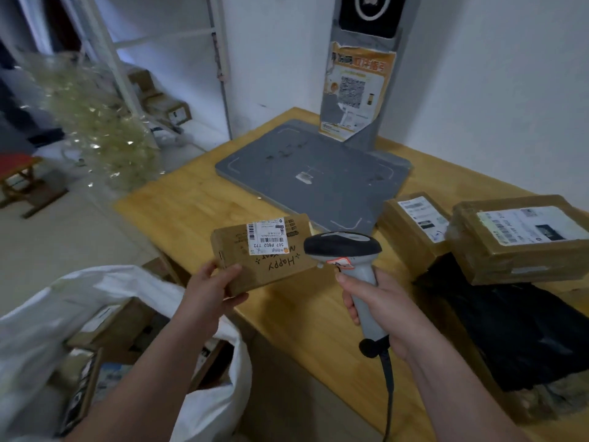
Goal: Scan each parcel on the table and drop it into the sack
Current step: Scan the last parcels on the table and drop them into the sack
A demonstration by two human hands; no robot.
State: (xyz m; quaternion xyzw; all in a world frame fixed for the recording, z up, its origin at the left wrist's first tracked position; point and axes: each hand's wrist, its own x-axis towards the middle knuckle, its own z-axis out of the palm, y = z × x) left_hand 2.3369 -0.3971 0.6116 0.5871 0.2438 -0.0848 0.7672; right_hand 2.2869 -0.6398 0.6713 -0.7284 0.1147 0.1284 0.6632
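One brown cardboard parcel [264,250] is hovering label-up over the near left edge of the tabletop [178,202], above the sack's far rim. The left hand [213,288] is holding it, fingers [206,270] clamping its near left corner. Just right of it, the right hand [382,304] is wrapping its fingers [349,302] around the handle of the single grey scanner [342,247], dark head pointing toward the parcel, cable trailing down. Three more parcels are lying on the right of the tabletop: a narrow labelled box [414,224], a wider labelled box [522,240] beside it, and a black plastic bag [510,330] nearer. One white sack [105,282] is gaping open at the near left, with at least two boxes showing inside. A grey flat-based stand [312,173] carrying an orange poster [353,90] is occupying the far tabletop. A red stool [19,167] is standing on the floor at far left.
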